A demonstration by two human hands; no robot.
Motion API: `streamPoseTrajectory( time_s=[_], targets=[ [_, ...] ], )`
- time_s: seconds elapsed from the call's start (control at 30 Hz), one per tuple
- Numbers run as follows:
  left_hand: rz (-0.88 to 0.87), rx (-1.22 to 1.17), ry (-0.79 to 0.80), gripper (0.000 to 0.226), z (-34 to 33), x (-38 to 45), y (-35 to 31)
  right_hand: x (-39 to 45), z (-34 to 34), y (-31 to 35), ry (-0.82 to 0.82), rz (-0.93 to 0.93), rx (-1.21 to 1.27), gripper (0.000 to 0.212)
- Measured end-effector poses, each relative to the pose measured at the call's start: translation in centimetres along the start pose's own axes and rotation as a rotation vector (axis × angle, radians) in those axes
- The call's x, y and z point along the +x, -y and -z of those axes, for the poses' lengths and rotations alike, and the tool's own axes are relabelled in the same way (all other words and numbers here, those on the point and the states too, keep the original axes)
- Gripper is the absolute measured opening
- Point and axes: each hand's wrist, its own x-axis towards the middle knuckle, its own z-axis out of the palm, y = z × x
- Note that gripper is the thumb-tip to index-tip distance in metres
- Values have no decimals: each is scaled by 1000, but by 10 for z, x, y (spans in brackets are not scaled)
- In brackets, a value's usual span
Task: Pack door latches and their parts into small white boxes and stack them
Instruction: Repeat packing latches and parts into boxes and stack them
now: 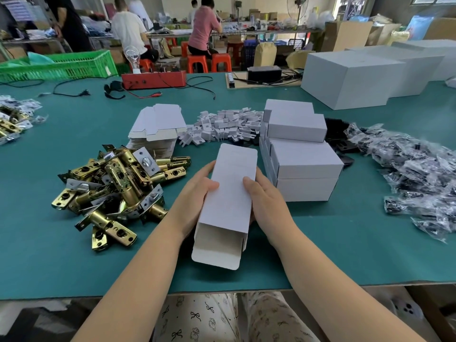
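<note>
A small white box [228, 193] is held over the green table between both hands, its near end open with the flap hanging toward me. My left hand [197, 193] grips its left side with the thumb on top. My right hand [261, 193] grips its right side, thumb on the top face. A pile of brass door latches [118, 183] lies to the left. Stacked closed white boxes [301, 154] stand just right of the held box. A stack of flat unfolded boxes [158, 129] sits behind the latches.
White cardboard inserts [227, 125] are heaped behind the held box. Bagged black parts [414, 174] spread along the right. Large white cartons [352, 77], a red tester box [153, 79] with cables and a green crate [61, 66] stand at the back. People work at far benches.
</note>
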Motion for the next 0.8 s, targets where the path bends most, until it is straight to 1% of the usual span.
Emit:
streamPoseTrajectory(
  time_s=[0.07, 0.17, 0.37, 0.43, 0.5, 0.57, 0.63, 0.67, 0.7, 0.73, 0.77, 0.8],
  targets=[
    [-3, 79, -72, 38, 0, -1, 2, 0, 0, 1, -6, 15, 77, 36],
    [13, 153, -143, 27, -1, -1, 2, -2, 2, 4, -13, 33, 139, 33],
    [28, 175, -151, 25, -4, -2, 0, -1, 4, 5, -31, -2, 155, 19],
    [42, 116, -109, 34, -1, -3, 0, -1, 5, 6, -5, -52, 198, 16],
    [68, -20, -63, 41, 4, -3, 0, 0, 9, 9, 47, -162, 267, 18],
    [12, -61, 42, 36, 9, -1, 1, -1, 13, 13, 61, -292, 321, 27],
    [-52, -34, 164, 40, 10, 0, 5, -1, 15, 14, 84, -350, 344, 31],
    [-70, -19, 192, 45, 10, 0, 7, -1, 14, 14, 112, -342, 362, 28],
    [-80, 0, 197, 49, 9, 0, 9, 0, 13, 13, 136, -313, 347, 21],
    [-81, 21, 192, 52, 7, 0, 10, 0, 12, 11, 149, -273, 286, 9],
    [-72, 42, 177, 54, 6, -1, 12, -1, 10, 9, 149, -241, 217, 7],
    [-56, 54, 146, 53, 5, -1, 12, -1, 8, 7, 140, -218, 172, 19]
  ],
)
